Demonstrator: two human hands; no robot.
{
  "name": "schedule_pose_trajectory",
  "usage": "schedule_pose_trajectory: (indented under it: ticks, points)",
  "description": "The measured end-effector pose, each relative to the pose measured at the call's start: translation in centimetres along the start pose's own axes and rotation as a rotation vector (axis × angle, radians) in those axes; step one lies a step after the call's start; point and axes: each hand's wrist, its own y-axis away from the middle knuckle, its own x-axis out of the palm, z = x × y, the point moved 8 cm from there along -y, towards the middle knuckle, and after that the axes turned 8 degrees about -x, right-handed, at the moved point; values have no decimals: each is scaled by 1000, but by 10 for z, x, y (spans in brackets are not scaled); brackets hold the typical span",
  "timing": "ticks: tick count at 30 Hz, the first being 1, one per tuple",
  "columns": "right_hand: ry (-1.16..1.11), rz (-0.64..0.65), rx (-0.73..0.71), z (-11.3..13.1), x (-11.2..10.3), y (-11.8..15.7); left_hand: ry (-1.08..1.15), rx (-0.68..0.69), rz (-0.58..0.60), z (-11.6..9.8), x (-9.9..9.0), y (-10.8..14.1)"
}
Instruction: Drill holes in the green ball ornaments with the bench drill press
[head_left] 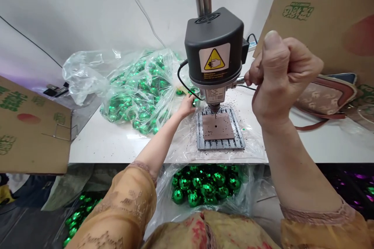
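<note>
Left hand [187, 105] is down at 7 o'clock from the black drill head [236, 33], right at a shiny green ball [194, 102] by the plastic bag [140, 93] at 8, but I honestly can't tell if that grip's pinching it. Right hand [282, 78] is around 4, grip curled tight over the metal lever [240, 80], with a brown board [223, 131] at 6 above the desk [108, 146].

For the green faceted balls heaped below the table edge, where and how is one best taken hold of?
A front green ball is probably best gripped by its near side and top, coming down from the person's side: it is round, neighbouring balls crowd it left and right, and the white table hides the back of the heap.
</note>
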Motion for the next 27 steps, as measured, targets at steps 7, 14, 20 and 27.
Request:
schedule_pose_trajectory:
  ticks: [7,14,20,27]
  points:
    - [-21,-14,-24,-2,-1,0,493,-287,26,2,-36,46]
    - [-22,-23,-16,-3,-2,1,726,-296,-56,-51,-55,100]
    - [59,18,3,-5,-3,2,738,-373,51,-46,5,130]
    - [99,93,43,5,0,2,645,-301,40,-41,35,124]
